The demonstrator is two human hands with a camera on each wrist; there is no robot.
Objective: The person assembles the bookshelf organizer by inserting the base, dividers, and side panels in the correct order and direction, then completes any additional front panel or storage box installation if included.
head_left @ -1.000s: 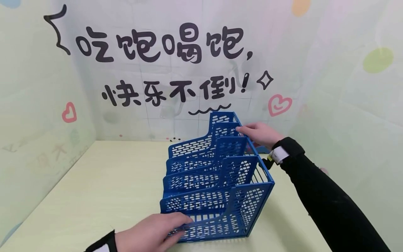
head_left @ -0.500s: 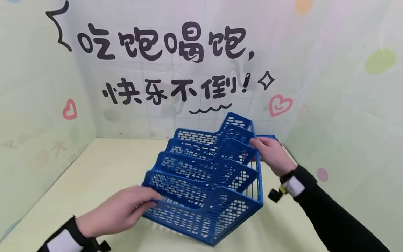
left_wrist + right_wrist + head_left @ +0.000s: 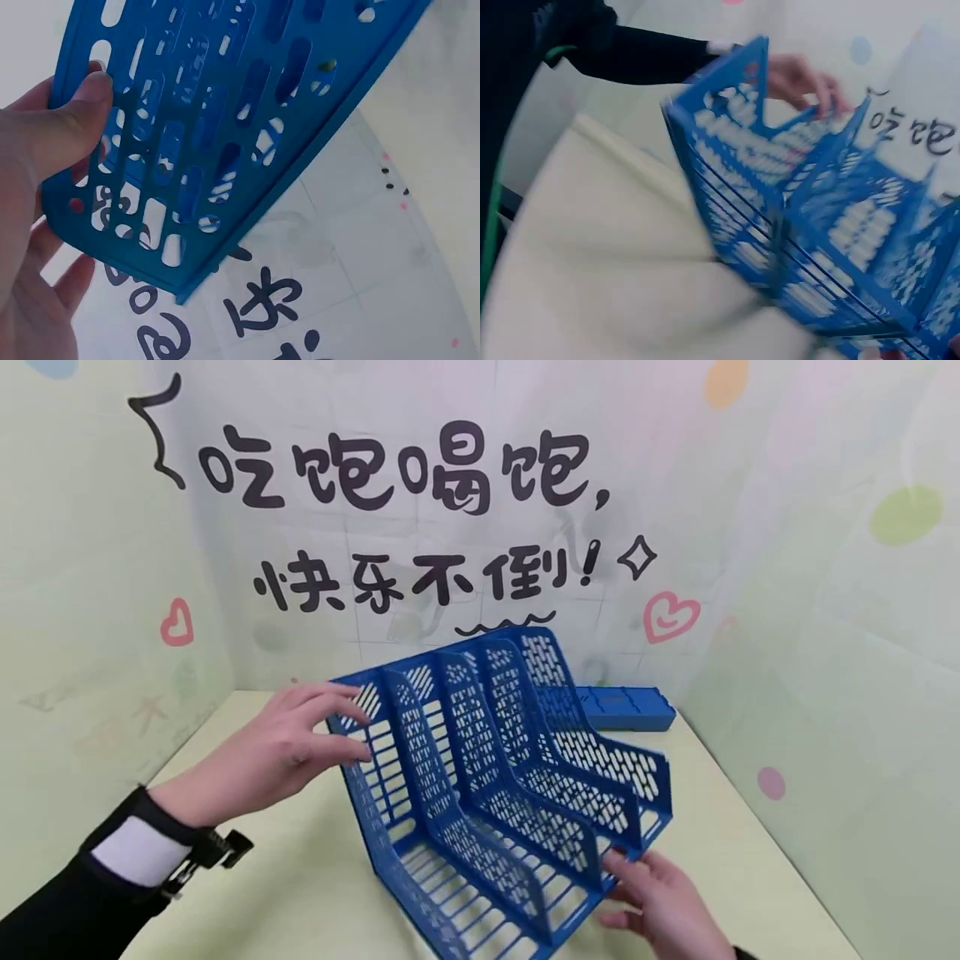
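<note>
A blue plastic file rack (image 3: 420,752) with slotted walls and several compartments stands tilted on one corner or is held just off the table; which one, I cannot tell. Its tall back is at the upper left, and its low open front faces lower right. My left hand (image 3: 277,752) pinches the edge of the outer left panel, thumb on one face and fingers behind, as the left wrist view shows on the rack's panel (image 3: 180,142). Down at the low front edge, my right hand (image 3: 667,902) grips the base, its thumb uppermost. The right wrist view is blurred.
A blue ribbed box-like object (image 3: 626,708) lies at the back right of the pale table (image 3: 292,877), partly behind the rack. Printed fabric walls (image 3: 810,610) enclose the table on the left, right and back.
The rack has been lifted and turned, so its tall back swung from right to left. My left hand rose to the tall side; the right hand shifted from there to the low front edge.
</note>
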